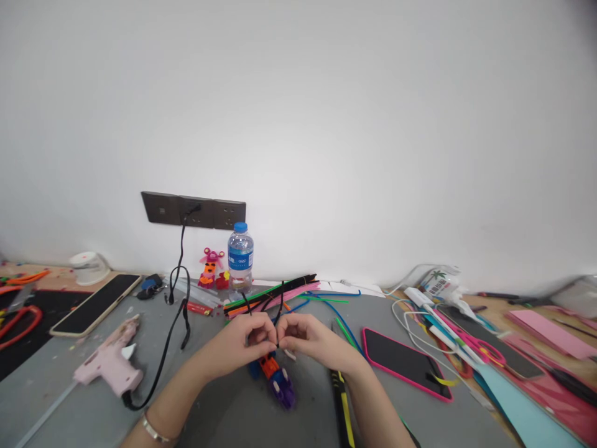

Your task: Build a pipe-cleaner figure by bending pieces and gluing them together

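Observation:
My left hand (249,339) and my right hand (301,336) meet at the middle of the grey mat, fingertips pinched close together. Between them runs a thin black pipe cleaner (280,302), its ends sticking up above the fingers. Just below the fingertips is a small purple and orange figure (282,387) with white parts. Whether the pipe cleaner is joined to the figure is hidden by the fingers. Behind the hands lies a bundle of coloured pipe cleaners (298,286).
A water bottle (240,258) and a pink-orange figure (209,269) stand near the wall. Left are a pink glue gun (112,361) with its black cord and a phone (96,305). Right are a cutter (342,404), a pink-edged phone (405,363), scissors (480,350) and white cables.

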`<state>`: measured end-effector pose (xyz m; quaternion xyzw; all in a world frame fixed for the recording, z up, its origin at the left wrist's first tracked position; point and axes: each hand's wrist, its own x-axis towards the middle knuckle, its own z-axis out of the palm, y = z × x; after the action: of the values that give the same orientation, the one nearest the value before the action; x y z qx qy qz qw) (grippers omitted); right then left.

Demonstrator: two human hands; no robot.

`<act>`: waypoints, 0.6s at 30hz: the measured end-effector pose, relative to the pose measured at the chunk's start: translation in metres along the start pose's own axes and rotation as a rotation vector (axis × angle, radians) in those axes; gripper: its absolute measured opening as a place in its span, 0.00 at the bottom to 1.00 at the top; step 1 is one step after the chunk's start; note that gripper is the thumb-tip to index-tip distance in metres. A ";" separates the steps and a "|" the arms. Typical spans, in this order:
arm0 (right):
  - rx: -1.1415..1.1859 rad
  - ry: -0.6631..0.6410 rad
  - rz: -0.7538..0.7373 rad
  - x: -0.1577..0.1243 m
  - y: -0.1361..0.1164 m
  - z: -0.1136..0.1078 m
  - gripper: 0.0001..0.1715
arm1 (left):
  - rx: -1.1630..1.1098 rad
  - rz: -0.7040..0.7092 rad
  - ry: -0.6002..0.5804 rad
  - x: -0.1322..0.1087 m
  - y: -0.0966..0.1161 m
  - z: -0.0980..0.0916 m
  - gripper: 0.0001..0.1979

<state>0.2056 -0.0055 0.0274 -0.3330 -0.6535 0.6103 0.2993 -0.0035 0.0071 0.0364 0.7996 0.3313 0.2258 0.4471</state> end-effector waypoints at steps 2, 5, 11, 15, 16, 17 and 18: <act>-0.020 0.021 0.009 0.001 -0.002 0.001 0.13 | 0.007 -0.009 0.011 0.000 -0.001 0.001 0.03; -0.011 0.049 0.018 0.002 -0.004 0.002 0.14 | 0.006 -0.018 0.023 0.000 -0.001 0.001 0.02; -0.011 0.105 -0.021 0.005 -0.002 0.005 0.12 | -0.014 -0.004 0.082 0.001 0.000 -0.003 0.04; -0.043 0.105 -0.019 0.005 0.000 0.005 0.11 | -0.008 0.006 0.084 0.002 0.001 -0.003 0.04; -0.044 0.097 -0.017 0.005 0.000 0.006 0.11 | -0.007 0.008 0.080 0.002 0.001 -0.002 0.04; -0.044 0.091 -0.015 0.004 -0.001 0.006 0.12 | -0.007 0.010 0.078 0.002 0.001 -0.002 0.04; -0.048 0.088 -0.016 0.004 -0.002 0.006 0.12 | -0.008 0.011 0.080 0.002 0.001 -0.003 0.04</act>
<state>0.1990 -0.0061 0.0287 -0.3614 -0.6569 0.5768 0.3244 -0.0038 0.0099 0.0385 0.7899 0.3436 0.2613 0.4356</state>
